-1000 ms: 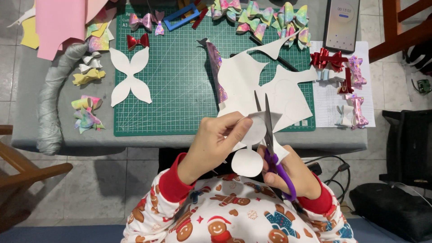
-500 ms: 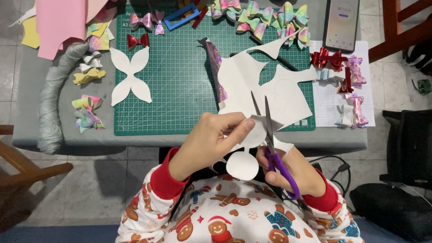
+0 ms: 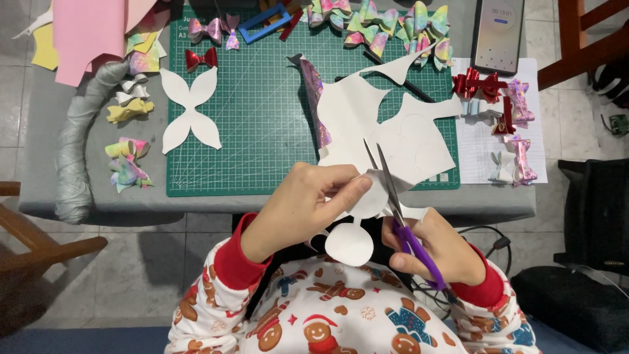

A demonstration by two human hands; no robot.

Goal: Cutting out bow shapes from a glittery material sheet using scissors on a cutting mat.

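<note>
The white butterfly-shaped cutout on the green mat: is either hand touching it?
Apart. Head view: the cutout lies alone on the mat; left hand and right hand work below.

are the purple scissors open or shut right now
Open. The purple-handled scissors in the right hand show two metal blades spread in a narrow V, their tips apart, over the white paper sheet held by the left hand.

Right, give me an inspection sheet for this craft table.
Surface: grey table under a green cutting mat.
Job's things: white sheet, part cut; purple-handled scissors, blades open in it.
Clutter: finished bows, white butterfly cutout, pink sheet, phone.
Grippers: left hand pinches the sheet; right hand works the scissors.
Cables: black cable below the table edge.
Surroundings: tiled floor, wooden chair.
</note>
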